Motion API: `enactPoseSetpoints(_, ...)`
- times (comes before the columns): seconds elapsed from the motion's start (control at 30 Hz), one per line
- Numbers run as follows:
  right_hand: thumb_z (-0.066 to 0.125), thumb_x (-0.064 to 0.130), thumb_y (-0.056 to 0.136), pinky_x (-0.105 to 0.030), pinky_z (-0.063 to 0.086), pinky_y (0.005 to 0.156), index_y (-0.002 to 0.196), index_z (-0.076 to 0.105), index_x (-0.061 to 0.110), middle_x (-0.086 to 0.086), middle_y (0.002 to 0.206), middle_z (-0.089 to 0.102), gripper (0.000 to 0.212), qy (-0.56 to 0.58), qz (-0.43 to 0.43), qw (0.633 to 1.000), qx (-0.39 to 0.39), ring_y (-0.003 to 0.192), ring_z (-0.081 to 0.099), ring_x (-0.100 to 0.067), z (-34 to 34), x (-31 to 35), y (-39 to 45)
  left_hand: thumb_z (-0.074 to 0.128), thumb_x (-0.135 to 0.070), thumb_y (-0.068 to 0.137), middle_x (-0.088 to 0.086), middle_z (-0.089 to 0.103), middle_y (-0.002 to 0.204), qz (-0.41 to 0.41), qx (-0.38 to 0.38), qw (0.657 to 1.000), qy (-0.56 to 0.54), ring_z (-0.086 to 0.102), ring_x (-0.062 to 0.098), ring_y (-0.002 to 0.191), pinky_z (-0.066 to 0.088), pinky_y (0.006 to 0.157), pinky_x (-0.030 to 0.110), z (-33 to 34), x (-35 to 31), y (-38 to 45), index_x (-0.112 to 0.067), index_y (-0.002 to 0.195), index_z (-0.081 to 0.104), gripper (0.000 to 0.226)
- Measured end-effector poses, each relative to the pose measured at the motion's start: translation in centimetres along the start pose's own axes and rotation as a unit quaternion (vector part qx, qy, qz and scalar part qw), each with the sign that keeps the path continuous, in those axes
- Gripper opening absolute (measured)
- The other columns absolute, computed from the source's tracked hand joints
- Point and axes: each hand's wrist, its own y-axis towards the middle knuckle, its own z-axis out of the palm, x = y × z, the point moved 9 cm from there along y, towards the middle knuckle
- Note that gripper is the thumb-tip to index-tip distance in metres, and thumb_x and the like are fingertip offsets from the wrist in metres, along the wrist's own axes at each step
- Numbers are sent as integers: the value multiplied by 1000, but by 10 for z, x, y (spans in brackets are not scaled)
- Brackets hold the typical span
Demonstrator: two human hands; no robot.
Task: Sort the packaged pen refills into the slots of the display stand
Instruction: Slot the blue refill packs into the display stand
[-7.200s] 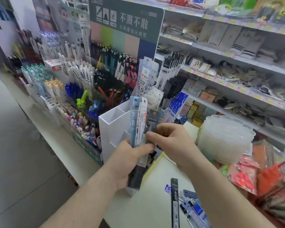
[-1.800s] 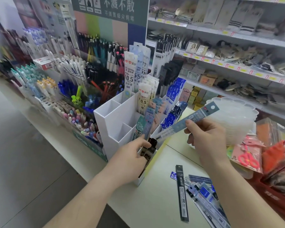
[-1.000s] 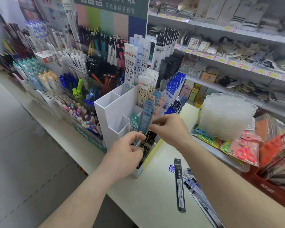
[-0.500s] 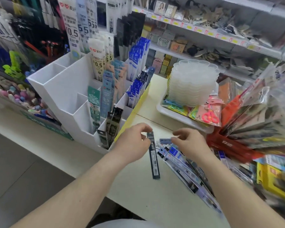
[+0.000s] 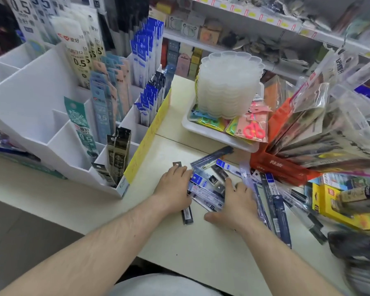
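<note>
The white tiered display stand [image 5: 30,92] stands at the left on the counter. Its slots hold teal refill packs [image 5: 80,124], blue-grey ones [image 5: 100,110], black ones [image 5: 118,150] and blue ones [image 5: 150,99]; the left slots look empty. A loose pile of packaged refills [image 5: 207,182] lies on the counter to the right of the stand. My left hand [image 5: 173,189] lies flat on a long black refill pack [image 5: 187,214], whose two ends show past the hand. My right hand [image 5: 233,201] rests on the pile with spread, straight fingers.
A white tray [image 5: 218,137] behind the pile carries a stack of clear plastic dishes [image 5: 229,82] and packaged scissors [image 5: 252,129]. An orange-red box of clear packets [image 5: 280,165] and a yellow box [image 5: 338,210] crowd the right. Shelves run along the back.
My view has dropped onto the counter. Both hands have left the stand and come down onto the loose refills, the left onto the black pack, the right onto the pile.
</note>
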Motion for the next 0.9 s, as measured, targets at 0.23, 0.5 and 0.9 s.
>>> enactPoseSetpoints(0.23,74,48,78,-38,46,88,144,36,26,-8,129,43,80,75,-114,990,-27,118,47,-32,-18,41,19,65,-17,81,4,37,153,-21,-42,998,-29,28,24,143,20,117,30,-14,25,-15,-15,156,21,87)
enactPoseSetpoints(0.5,62,26,87,-34,41,67,98,40,17,-7,102,59,26,38,-101,994,-25,91,58,-31,-30,54,33,63,-37,88,13,41,131,-196,-49,979,8,46,34,120,42,97,37,-22,57,-50,-13,144,27,71)
enactPoseSetpoints(0.9,70,18,75,-27,48,56,92,60,26,2,83,68,22,244,-136,960,9,73,65,-16,-62,55,29,59,-17,89,11,54,125,-236,-8,969,-76,58,35,114,47,85,36,-27,82,-51,-14,129,44,43)
